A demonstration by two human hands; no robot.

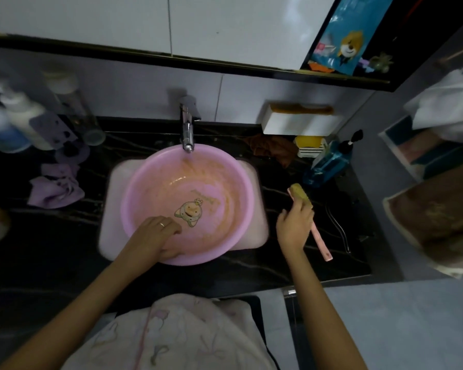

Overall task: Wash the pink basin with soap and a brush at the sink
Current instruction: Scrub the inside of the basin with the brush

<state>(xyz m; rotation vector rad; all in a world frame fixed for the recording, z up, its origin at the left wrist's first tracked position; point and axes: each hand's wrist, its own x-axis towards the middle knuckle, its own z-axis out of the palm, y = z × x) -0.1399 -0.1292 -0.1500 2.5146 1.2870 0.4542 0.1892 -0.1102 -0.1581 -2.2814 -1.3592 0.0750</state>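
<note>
Basin (198, 182), pink, sits in white sink (110, 209) under faucet (187, 129), brown smears inside. Left hand (155, 236) grips near rim, likely steadying it. Right hand (294, 225) holds pink-handled brush (301, 195) above counter (278, 265), seemingly poised for scrubbing.

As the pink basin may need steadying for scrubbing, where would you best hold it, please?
By its near rim, from the front: the pink basin sits in the sink with its lip exposed there, while the faucet overhangs the far rim. The left hand grips there.
</note>
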